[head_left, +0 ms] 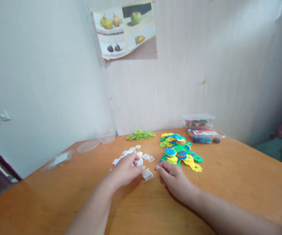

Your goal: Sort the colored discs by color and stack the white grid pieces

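My left hand (127, 169) rests on the wooden table (241, 176), fingers curled over a scatter of small white square pieces (133, 154). A small stack of white pieces (147, 174) lies just off its fingertips, between both hands. My right hand (171, 178) lies knuckles up beside that stack, fingers bent, next to a pile of colourful snowflake discs (178, 150). Whether the left fingers pinch a white piece cannot be made out.
A heap of green pieces (141, 134) lies at the back. Two clear plastic boxes (200, 125) with coloured parts stand at the back right. An open clear tub (105, 133), its lid (88, 146) and another lid (59, 160) sit at the back left. Fruit pictures (123, 29) hang on the wall.
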`<state>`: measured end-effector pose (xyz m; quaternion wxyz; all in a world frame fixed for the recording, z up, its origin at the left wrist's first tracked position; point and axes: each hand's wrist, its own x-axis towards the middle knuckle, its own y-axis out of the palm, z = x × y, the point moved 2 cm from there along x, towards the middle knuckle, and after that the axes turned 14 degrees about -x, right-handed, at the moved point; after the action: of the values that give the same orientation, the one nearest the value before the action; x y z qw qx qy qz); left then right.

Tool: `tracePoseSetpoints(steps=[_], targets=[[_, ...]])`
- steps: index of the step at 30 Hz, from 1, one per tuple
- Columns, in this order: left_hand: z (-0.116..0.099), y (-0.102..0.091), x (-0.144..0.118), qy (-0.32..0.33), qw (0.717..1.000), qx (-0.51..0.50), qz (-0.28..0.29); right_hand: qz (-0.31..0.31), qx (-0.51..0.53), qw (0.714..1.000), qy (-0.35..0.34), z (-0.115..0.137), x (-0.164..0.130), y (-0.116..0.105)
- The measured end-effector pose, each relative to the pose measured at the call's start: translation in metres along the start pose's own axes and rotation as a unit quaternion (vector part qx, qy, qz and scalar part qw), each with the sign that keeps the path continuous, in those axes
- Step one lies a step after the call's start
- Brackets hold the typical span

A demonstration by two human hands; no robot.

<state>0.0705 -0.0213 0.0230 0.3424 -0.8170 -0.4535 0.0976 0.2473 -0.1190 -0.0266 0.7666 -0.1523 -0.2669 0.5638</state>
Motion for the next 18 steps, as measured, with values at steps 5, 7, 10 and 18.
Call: tracePoseSetpoints(steps=[5, 7, 10, 18], targets=[[0.028, -0.040, 0.012, -0.070, 0.990, -0.053, -0.112, 0.025, -0.028, 0.999, -0.015, 0.001, -0.004, 0.000], [0.042, -0.049, 0.013, -0.102, 0.986, -0.048, -0.125, 0.037, -0.034, 0.999, -0.020, 0.001, -0.004, 0.000], [0.062, -0.054, 0.012, -0.149, 0.981, -0.029, -0.121, 0.055, -0.044, 0.997, -0.022, -0.001, -0.005, 0.001], [0.096, -0.055, 0.015, -0.171, 0.976, -0.001, -0.132, 0.067, -0.073, 0.995, -0.027, -0.006, -0.004, 0.000]])
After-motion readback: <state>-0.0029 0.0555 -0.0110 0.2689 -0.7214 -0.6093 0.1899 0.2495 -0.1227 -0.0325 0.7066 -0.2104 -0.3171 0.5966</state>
